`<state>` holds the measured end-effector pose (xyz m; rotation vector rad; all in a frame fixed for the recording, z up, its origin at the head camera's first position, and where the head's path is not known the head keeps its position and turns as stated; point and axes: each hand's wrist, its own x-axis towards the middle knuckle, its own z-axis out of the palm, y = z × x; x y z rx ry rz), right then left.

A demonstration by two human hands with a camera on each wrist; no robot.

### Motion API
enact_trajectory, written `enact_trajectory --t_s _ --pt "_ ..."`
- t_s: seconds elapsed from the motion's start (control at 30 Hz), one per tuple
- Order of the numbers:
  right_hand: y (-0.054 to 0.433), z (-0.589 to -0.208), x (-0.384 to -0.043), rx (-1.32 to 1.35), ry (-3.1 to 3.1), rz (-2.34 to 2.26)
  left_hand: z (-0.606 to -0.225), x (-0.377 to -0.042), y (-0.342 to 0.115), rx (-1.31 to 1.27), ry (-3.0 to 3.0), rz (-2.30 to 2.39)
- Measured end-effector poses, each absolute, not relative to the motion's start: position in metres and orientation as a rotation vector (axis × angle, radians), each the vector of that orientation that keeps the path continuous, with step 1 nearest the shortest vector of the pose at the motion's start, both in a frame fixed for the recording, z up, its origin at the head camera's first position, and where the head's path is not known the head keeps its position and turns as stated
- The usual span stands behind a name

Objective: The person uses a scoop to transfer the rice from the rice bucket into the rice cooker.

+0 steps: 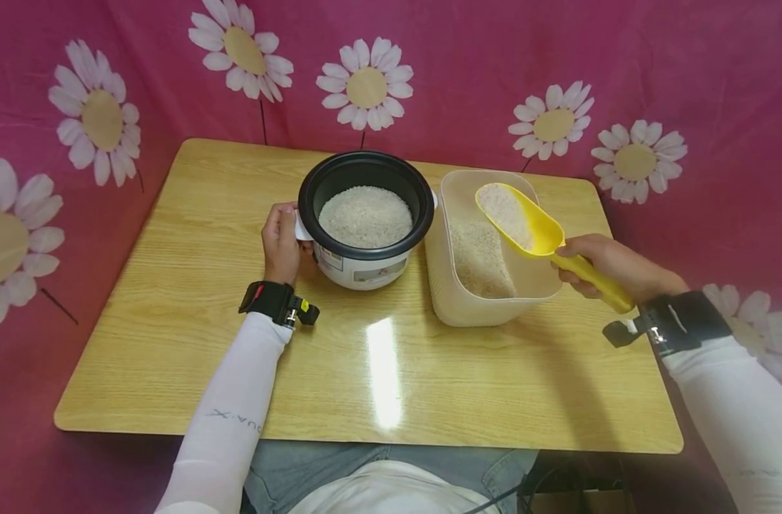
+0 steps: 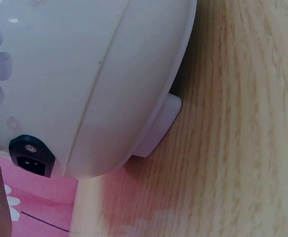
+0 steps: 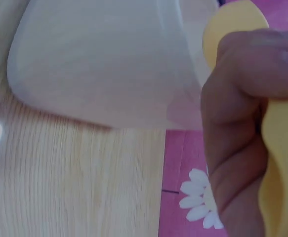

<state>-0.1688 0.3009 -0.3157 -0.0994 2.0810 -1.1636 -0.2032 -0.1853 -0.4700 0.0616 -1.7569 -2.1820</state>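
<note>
My left hand [image 1: 280, 243] grips the white side handle [image 1: 302, 227] of a rice cooker [image 1: 362, 275] with a black rim. A mound of white rice [image 1: 367, 216] lies inside it. In the left wrist view the cooker's white body [image 2: 84, 59] and its dark power socket [image 2: 32, 157] show beside the hand's edge. My right hand [image 1: 606, 268] holds a yellow scoop [image 1: 545, 232] by its handle, fingers curled round it. The scoop carries rice and hangs over the right part of a translucent bin [image 1: 468, 310], which has more rice [image 1: 477, 260] in it.
The bin [image 3: 104, 64] stands close to the cooker's right side on a wooden table [image 1: 192, 307]. Pink cloth [image 1: 455, 78] with daisies hangs behind and at the sides. The table's front edge runs along the person's lap.
</note>
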Motion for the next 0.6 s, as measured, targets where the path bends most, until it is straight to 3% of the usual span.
enact_trajectory --t_s 0.6 --pt "0.256 -0.295 -0.164 -0.053 2.004 -1.327 -0.472 -0.204 -0.184 0.063 -1.725 -2.191"
